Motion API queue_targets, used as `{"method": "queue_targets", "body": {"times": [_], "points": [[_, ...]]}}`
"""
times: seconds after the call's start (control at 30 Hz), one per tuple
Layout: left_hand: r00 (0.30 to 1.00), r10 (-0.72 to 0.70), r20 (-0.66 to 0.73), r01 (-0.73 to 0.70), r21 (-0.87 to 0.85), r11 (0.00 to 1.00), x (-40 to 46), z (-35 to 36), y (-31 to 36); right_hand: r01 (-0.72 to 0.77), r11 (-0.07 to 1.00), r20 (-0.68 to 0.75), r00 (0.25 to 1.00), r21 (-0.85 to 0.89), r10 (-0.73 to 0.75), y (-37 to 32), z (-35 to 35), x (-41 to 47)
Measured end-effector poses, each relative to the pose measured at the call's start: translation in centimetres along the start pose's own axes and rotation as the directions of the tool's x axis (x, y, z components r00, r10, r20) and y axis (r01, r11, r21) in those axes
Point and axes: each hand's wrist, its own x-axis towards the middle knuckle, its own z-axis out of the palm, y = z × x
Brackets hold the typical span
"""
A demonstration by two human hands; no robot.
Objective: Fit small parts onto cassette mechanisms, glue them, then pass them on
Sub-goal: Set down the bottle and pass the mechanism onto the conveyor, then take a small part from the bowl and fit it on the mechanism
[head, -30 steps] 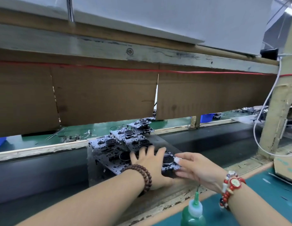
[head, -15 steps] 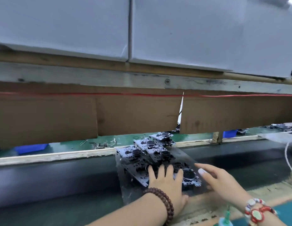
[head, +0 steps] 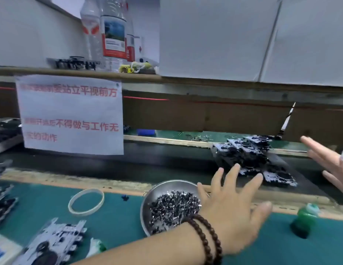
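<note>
Head view: both hands empty, left hand (head: 232, 213) (fingers splayed) over bowl (head: 157, 192), right hand (head: 331, 161) spread.

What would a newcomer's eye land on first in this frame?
Likely the white notice with red characters hanging at left, above the belt. Next, the open left hand spread over the metal bowl of small dark parts, with the batch of cassette mechanisms on the belt beyond.

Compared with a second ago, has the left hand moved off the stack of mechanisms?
Yes. The left hand has pulled back toward the person, off the mechanisms on the belt, and now hovers open by the bowl.
</note>
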Motion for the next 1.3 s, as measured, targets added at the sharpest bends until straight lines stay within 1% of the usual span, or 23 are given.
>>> {"method": "queue_targets", "body": {"times": [0.03, 0.07, 0.1, 0.17, 0.2, 0.23, 0.27, 0.37, 0.47, 0.57, 0.67, 0.77, 0.83, 0.9, 1.03, 1.1, 1.2, 1.23, 1.3], "points": [[1.0, -0.01, -0.02, 0.011, 0.002, 1.0, -2.1, -0.5, 0.1, 0.064, 0.995, 0.06, 0.996, -0.074, -0.06, -0.4, 1.0, -1.0], [0.999, -0.028, -0.033, 0.028, 0.017, 0.999, -4.1, -0.9, 0.1, 0.034, 0.982, 0.079, 0.997, -0.187, -0.019, -2.5, 2.7, -2.0], [0.998, -0.053, -0.037, 0.054, 0.038, 0.998, -6.1, -1.2, -0.1, 0.06, 0.965, 0.152, 0.988, -0.255, -0.021, -2.3, 4.2, -3.5], [0.992, -0.116, -0.049, 0.12, 0.078, 0.99, -9.9, -1.5, -0.9, 0.013, 0.973, 0.245, 0.969, -0.23, 0.045, -2.6, 9.4, -6.9], [0.986, -0.156, -0.052, 0.16, 0.105, 0.981, -11.8, -1.6, -1.5, -0.007, 0.973, 0.259, 0.963, -0.232, 0.069, -1.8, 11.1, -8.1], [0.978, -0.202, -0.055, 0.208, 0.143, 0.968, -13.6, -1.7, -2.2, 0.032, 0.975, 0.293, 0.956, -0.221, 0.034, -0.9, 13.2, -8.9], [0.965, -0.255, -0.059, 0.261, 0.193, 0.946, -15.3, -1.9, -3.2, 0.01, 0.971, 0.304, 0.95, -0.239, 0.066, -0.9, 14.8, -9.6], [0.913, -0.395, -0.106, 0.405, 0.364, 0.839, -19.5, -3.5, -6.6, 0.007, 0.961, 0.325, 0.942, -0.277, 0.087, -1.5, 18.7, -11.0], [0.831, -0.524, -0.189, 0.549, 0.431, 0.716, -22.3, -6.1, -10.2, -0.025, 0.954, 0.314, 0.942, -0.298, 0.123, -2.0, 21.6, -11.4], [0.752, -0.64, -0.158, 0.631, 0.453, 0.63, -23.6, -7.3, -13.7, -0.039, 0.954, 0.307, 0.942, -0.297, 0.135, -2.9, 24.7, -11.5], [0.698, -0.707, -0.117, 0.659, 0.492, 0.569, -23.3, -7.1, -16.4, -0.015, 0.946, 0.386, 0.911, -0.324, 0.147, -3.0, 27.8, -11.4], [0.666, -0.735, -0.13, 0.688, 0.487, 0.537, -22.2, -6.9, -17.9, -0.013, 0.942, 0.449, 0.877, -0.334, 0.172, -2.8, 30.2, -11.3], [0.661, -0.742, -0.114, 0.691, 0.477, 0.543, -21.5, -6.8, -18.6, -0.017, 0.94, 0.469, 0.863, -0.342, 0.187, -2.4, 31.3, -11.2], [0.66, -0.745, -0.097, 0.692, 0.463, 0.554, -20.9, -6.8, -19.1, -0.009, 0.936, 0.472, 0.862, -0.351, 0.185, -1.9, 32.3, -11.0], [0.624, -0.778, -0.072, 0.72, 0.439, 0.537, -19.8, -6.6, -19.5, 0.068, 0.891, 0.433, 0.889, -0.45, 0.15, -1.3, 34.1, -9.6], [0.609, -0.79, -0.064, 0.74, 0.406, 0.537, -19.4, -6.8, -19.4, 0.083, 0.877, 0.427, 0.892, -0.474, 0.147, -1.2, 34.5, -9.0], [0.602, -0.798, -0.022, 0.766, 0.299, 0.57, -19.0, -7.5, -19.4, 0.076, 0.91, 0.445, 0.887, -0.408, 0.125, -1.0, 33.2, -7.7], [0.602, -0.798, -0.004, 0.772, 0.257, 0.581, -18.9, -7.9, -19.3, 0.058, 0.929, 0.411, 0.905, -0.365, 0.105, -1.1, 32.1, -7.1], [0.611, -0.792, 0.018, 0.779, 0.163, 0.605, -18.8, -9.1, -18.4, 0.031, 0.953, 0.258, 0.965, -0.302, 0.05, -1.2, 29.0, -5.4]]}}
